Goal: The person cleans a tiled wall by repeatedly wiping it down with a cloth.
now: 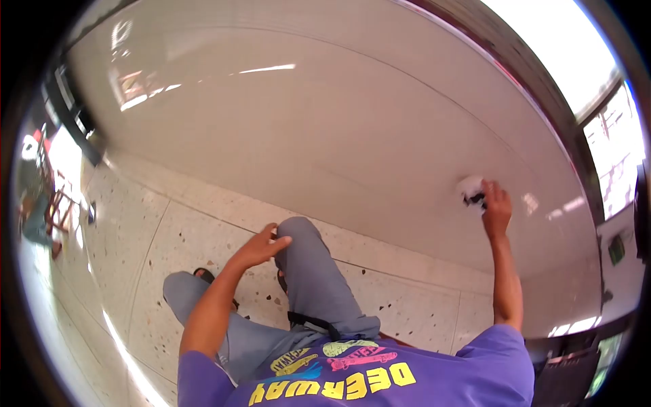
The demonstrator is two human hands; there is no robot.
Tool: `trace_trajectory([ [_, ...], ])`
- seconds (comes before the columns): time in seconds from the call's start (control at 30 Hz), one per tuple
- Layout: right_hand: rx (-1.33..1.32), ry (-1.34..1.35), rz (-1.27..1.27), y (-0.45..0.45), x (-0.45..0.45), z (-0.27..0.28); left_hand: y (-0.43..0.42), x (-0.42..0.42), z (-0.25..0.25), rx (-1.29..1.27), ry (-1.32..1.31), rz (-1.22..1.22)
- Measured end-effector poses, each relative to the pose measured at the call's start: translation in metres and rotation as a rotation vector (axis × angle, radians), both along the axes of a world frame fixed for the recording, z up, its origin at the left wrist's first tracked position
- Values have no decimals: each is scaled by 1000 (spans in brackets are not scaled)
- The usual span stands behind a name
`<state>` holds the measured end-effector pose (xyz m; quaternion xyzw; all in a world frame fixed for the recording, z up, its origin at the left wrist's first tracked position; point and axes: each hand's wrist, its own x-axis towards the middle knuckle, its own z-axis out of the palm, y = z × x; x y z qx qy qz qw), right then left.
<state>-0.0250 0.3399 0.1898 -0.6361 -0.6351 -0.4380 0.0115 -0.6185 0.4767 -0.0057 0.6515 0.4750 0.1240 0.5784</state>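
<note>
My right hand [497, 203] reaches out to the glossy beige wall [325, 115]. Its fingers are closed round a white and dark cloth-like item [470, 189], which lies against the wall's surface. On my raised knee, in grey trousers [305, 254], rests my left hand [262, 245], with thumb and fingers apart and nothing held in it.
Speckled floor tiles [400, 298] run along the foot of the wall. At the far left a person [37, 220] is near a wooden chair [61, 209]. Bright windows [614, 146] stand at the right, above a dark piece of furniture [559, 373].
</note>
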Motion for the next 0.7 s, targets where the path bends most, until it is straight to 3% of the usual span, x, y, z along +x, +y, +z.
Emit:
trace_trajectory([
  [0.1,410,322,-48,-22,31,18,1,-32,22,90,-42,47],
  [0.2,724,820,-21,-25,77,-8,7,-77,36,159,75,85],
  [0.27,873,1152,111,-18,100,-46,9,-111,41,265,248,98],
  [0.33,1032,1312,204,-8,114,-89,6,-137,47,414,470,105],
  [0.4,1169,1514,318,4,123,-135,4,-159,40,378,628,114],
  [0.47,1288,1716,232,10,105,-170,6,-203,-6,402,773,90],
  [0.5,1343,1816,188,15,96,-187,15,-227,-29,164,744,30],
  [0.57,1387,2244,237,27,97,-241,4,-200,11,-109,615,98],
  [0.63,1164,2776,-54,33,71,-265,-6,-185,21,15,502,134],
  [0.7,1036,2985,-517,52,44,-280,-13,-188,23,90,439,158],
])
